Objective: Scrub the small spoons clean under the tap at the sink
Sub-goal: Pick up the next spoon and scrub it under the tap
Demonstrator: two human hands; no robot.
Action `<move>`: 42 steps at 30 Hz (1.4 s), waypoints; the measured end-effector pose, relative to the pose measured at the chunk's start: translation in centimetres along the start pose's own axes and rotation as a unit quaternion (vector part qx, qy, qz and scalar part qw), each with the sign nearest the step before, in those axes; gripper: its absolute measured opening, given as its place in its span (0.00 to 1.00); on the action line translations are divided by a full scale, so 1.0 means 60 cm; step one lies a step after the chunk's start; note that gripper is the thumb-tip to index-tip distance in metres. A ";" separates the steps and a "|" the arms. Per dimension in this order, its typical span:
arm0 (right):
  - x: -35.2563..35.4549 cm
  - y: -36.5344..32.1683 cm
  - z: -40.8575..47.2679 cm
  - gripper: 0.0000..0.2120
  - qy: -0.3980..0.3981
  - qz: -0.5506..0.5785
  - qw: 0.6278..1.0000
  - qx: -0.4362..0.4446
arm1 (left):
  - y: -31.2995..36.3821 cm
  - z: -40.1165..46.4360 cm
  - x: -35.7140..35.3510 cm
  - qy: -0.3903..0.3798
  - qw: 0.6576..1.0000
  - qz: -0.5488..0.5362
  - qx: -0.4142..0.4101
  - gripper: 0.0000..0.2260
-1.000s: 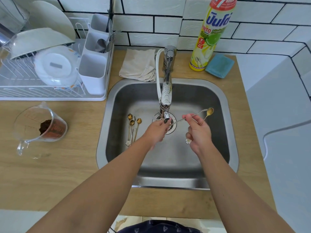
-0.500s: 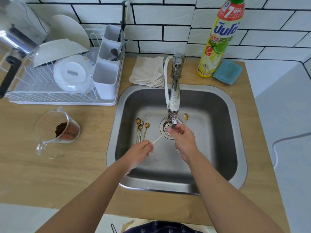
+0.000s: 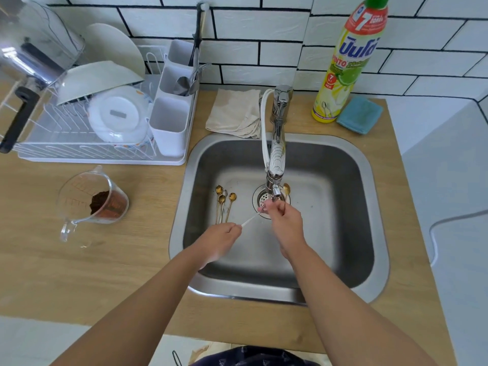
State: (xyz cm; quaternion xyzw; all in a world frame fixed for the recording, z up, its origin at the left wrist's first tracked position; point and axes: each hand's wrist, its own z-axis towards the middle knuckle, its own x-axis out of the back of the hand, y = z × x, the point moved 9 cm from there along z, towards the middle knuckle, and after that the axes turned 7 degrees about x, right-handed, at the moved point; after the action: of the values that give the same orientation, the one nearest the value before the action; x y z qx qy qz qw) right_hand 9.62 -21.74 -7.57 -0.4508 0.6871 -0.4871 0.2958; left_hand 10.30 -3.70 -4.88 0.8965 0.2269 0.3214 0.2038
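The right hand (image 3: 286, 220) grips a small gold-bowled teaspoon (image 3: 286, 190) by its stem, the bowl poking up just beside the nozzle of the chrome swivel tap (image 3: 276, 165), right above the round perforated drain strainer (image 3: 264, 199). The left hand (image 3: 223, 233) pinches one end of a thin pale handle (image 3: 249, 220) that runs up to the right hand's fingertips (image 3: 266, 206); whether that is a second spoon or part of the first is too blurred to tell. A bundle of four more small gold teaspoons (image 3: 224, 202) lies on the floor of the stainless steel sink (image 3: 343, 180), left of the strainer and well apart from both hands. The chief risk, to my eye, is slippage: wet, slim metal held in a fingertip pinch could twist loose and drop onto the strainer, or clatter into the waiting bundle and mix washed with unwashed. The held bowl sits so near the nozzle that a careless lift could knock it. Whether water is running cannot be made out; if it is, a spoon bowl turned upward would likely throw spray over the wooden desk (image 3: 132, 260).
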 end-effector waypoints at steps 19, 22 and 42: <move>-0.012 0.036 -0.013 0.18 -0.047 0.240 0.954 -0.173 | 0.021 0.012 -0.044 -0.134 0.943 -0.300 0.043 0.12; -0.018 0.033 -0.017 0.21 -0.090 0.206 0.962 -0.154 | 0.060 0.014 -0.061 -0.109 0.929 -0.355 0.001 0.10; 0.058 0.007 0.007 0.17 0.055 0.340 0.932 -0.113 | 0.044 0.060 -0.081 -0.031 0.974 -0.223 0.026 0.25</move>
State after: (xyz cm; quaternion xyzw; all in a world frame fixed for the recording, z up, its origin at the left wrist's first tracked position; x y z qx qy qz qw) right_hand 8.36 -25.03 -8.00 -0.1935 0.8646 -0.3007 0.3529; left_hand 10.10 -9.26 -8.45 0.8376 0.4234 0.2341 0.2535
